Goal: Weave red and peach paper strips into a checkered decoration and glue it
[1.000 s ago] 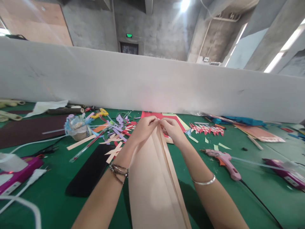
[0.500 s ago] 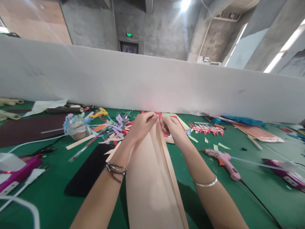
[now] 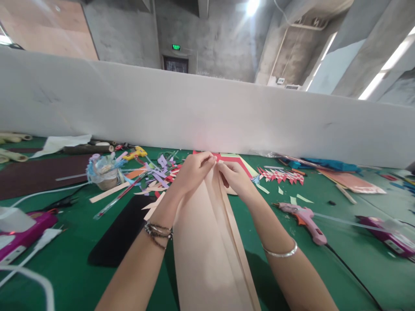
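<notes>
A long sheet of beige paper [image 3: 207,242], with a fold running along its right side, stretches from the bottom of the view up to both hands. My left hand [image 3: 198,170] is closed on the sheet's far end, thumb and fingers pinched together. Right beside it, my right hand [image 3: 235,175] pinches the same far end near the folded edge. The fingertips of the two hands almost meet. Parts of the sheet's far end are hidden behind the fingers. Behind the hands lies red paper [image 3: 238,160] on the green table [image 3: 343,263].
A pink glue gun [image 3: 303,218] with a cord lies right of my forearm. Paper strips [image 3: 160,172], a yellow glue gun [image 3: 136,153] and a black flat slab [image 3: 125,231] are on the left. Power strips [image 3: 29,231] sit at the sides. A white partition [image 3: 207,112] stands behind.
My right hand has shifted slightly at the sheet's far end, its fingers turning downward. The near part of the sheet has moved a little to the right. My left hand stays almost still.
</notes>
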Tool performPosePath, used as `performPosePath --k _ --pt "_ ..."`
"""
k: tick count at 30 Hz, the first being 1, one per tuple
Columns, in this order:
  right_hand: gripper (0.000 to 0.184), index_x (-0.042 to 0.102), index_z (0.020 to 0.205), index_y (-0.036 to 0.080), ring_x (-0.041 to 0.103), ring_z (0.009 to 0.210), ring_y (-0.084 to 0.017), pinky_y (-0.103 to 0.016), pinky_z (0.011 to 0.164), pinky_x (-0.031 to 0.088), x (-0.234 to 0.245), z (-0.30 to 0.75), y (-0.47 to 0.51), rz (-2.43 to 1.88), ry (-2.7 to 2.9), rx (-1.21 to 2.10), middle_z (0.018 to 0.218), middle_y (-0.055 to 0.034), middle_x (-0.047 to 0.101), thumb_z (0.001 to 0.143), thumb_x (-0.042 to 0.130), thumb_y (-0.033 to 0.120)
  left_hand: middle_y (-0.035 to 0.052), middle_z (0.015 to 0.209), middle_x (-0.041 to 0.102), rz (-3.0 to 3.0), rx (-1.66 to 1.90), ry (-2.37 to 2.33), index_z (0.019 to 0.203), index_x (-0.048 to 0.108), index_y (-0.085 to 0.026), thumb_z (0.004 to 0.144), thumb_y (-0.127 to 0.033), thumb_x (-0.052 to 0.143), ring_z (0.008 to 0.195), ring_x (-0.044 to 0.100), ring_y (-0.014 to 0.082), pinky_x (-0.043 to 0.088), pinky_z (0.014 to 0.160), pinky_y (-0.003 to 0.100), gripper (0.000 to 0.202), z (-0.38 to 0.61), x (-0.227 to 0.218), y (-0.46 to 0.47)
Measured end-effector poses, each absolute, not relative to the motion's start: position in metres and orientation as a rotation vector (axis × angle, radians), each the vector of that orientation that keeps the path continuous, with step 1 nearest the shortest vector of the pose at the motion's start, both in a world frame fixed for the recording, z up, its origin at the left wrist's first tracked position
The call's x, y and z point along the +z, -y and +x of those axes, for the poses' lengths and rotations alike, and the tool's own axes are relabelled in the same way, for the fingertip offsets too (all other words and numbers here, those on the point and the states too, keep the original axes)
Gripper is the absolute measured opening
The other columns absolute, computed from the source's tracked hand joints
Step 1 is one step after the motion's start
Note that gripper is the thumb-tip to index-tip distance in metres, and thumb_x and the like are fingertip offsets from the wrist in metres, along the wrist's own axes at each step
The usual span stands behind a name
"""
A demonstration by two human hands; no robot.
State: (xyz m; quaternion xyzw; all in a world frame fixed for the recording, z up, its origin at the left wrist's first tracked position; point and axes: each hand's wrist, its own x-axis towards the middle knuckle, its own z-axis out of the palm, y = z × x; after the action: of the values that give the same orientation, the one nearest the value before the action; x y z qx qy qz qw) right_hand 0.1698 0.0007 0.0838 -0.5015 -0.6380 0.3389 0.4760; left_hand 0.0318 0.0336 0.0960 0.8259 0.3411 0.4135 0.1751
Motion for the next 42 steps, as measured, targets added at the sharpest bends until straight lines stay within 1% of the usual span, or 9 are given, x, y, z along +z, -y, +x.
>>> performPosePath --k 7,12,15,19,23,28,33,37,42 --pt "0.036 0.034 0.053 0.019 0.027 0.041 -0.005 -0.021 0.042 0.02 0.079 0.172 -0.005 -1.156 1.534 0.915 0.045 0.0079 0.029 0.079 0.043 0.044 -0.0036 0.057 0.044 2.362 1.196 -0.94 0.067 0.05 -0.016 0.086 -0.035 0.036 0.056 0.04 0.0106 0.029 0.055 0.023 0.031 0.028 0.096 -0.038" --pt "0.042 0.037 0.049 0.018 0.029 0.04 -0.005 -0.022 0.044 0.022 0.078 0.175 -0.008 -1.197 1.599 0.872 0.042 0.0064 0.035 0.081 0.041 0.045 -0.0047 0.054 0.039 2.373 1.215 -0.98 0.067 0.05 -0.016 0.086 -0.037 0.037 0.052 0.038 0.01 0.028 0.053 0.022 0.031 0.022 0.098 -0.039" --pt "0.044 0.042 0.051 0.018 0.032 0.041 -0.006 -0.022 0.045 0.025 0.078 0.176 -0.008 -1.23 1.617 0.88 0.044 0.0052 0.038 0.082 0.038 0.05 -0.0047 0.054 0.041 2.392 1.227 -1.001 0.067 0.051 -0.016 0.086 -0.034 0.037 0.052 0.039 0.0099 0.028 0.053 0.022 0.029 0.022 0.097 -0.039" --pt "0.047 0.037 0.053 0.019 0.033 0.044 -0.007 -0.023 0.045 0.023 0.082 0.174 -0.002 -1.273 1.711 0.823 0.047 0.0059 0.032 0.081 0.037 0.056 -0.005 0.052 0.041 2.383 1.226 -1.033 0.064 0.049 -0.017 0.086 -0.032 0.038 0.05 0.038 0.0093 0.027 0.052 0.022 0.029 0.024 0.097 -0.037" --pt "0.04 0.032 0.054 0.019 0.028 0.046 -0.007 -0.024 0.046 0.018 0.086 0.17 0.003 -1.297 1.807 0.695 0.049 0.0064 0.026 0.081 0.04 0.047 -0.0056 0.052 0.041 2.374 1.215 -1.046 0.064 0.048 -0.017 0.085 -0.029 0.039 0.048 0.036 0.0086 0.027 0.051 0.022 0.026 0.025 0.099 -0.033" --pt "0.028 0.034 0.051 0.019 0.031 0.045 -0.007 -0.023 0.046 0.022 0.086 0.169 0.003 -1.325 1.706 0.739 0.045 0.0063 0.028 0.078 0.036 0.029 -0.0066 0.05 0.032 2.377 1.239 -1.053 0.063 0.046 -0.018 0.085 -0.029 0.04 0.048 0.032 0.0083 0.024 0.05 0.022 0.026 0.024 0.1 -0.032" --pt "0.035 0.035 0.049 0.019 0.033 0.042 -0.007 -0.022 0.046 0.025 0.086 0.169 0.003 -1.298 1.686 0.803 0.042 0.0069 0.03 0.078 0.041 0.036 -0.0065 0.051 0.034 2.386 1.259 -1.078 0.062 0.045 -0.018 0.085 -0.029 0.04 0.048 0.033 0.0082 0.025 0.051 0.022 0.025 0.023 0.101 -0.033" --pt "0.034 0.037 0.048 0.018 0.036 0.041 -0.006 -0.021 0.046 0.028 0.085 0.17 0.004 -1.277 1.658 0.862 0.041 0.0062 0.036 0.078 0.043 0.033 -0.0062 0.051 0.036 2.396 1.261 -1.091 0.064 0.048 -0.017 0.085 -0.031 0.04 0.048 0.033 0.0083 0.026 0.051 0.022 0.026 0.022 0.101 -0.034" --pt "0.036 0.044 0.048 0.017 0.038 0.04 -0.006 -0.021 0.047 0.03 0.083 0.174 -0.001 -1.243 1.669 0.936 0.039 0.005 0.041 0.078 0.043 0.036 -0.0056 0.051 0.036 2.413 1.244 -1.089 0.065 0.05 -0.017 0.086 -0.035 0.038 0.048 0.034 0.0091 0.026 0.051 0.022 0.029 0.017 0.102 -0.036"
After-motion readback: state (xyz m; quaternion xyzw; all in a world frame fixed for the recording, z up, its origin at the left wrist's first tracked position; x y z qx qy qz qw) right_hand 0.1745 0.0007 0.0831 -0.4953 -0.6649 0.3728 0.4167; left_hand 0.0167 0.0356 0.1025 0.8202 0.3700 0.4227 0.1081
